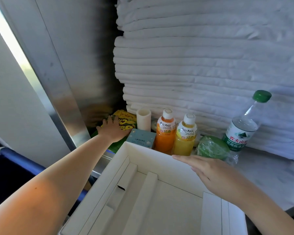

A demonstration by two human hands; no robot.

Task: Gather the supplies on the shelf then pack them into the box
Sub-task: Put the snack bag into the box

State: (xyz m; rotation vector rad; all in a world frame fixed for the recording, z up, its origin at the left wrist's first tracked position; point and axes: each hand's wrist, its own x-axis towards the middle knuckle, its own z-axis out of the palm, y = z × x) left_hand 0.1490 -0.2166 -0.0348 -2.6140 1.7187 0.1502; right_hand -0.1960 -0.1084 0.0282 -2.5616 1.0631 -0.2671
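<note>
An open white box [148, 156] stands on the shelf in front of me with nothing inside. Behind it are a yellow-green snack bag [126, 119], a white candle [143, 118], a small teal carton [140, 138], an orange juice bottle [165, 131], a yellow juice bottle [185, 135], a green wrapped item [210, 147] and a water bottle with a green cap [241, 126]. My left hand [113, 128] lies with spread fingers on the snack bag at the shelf's left end. My right hand [209, 170] hovers flat with straight fingers over the box's far rim.
A tall stack of folded white linen [202, 56] fills the back of the shelf. A metal side wall [71, 78] closes the shelf on the left. A blue bar [24, 160] runs below on the left. Bare shelf surface [270, 175] lies to the box's right.
</note>
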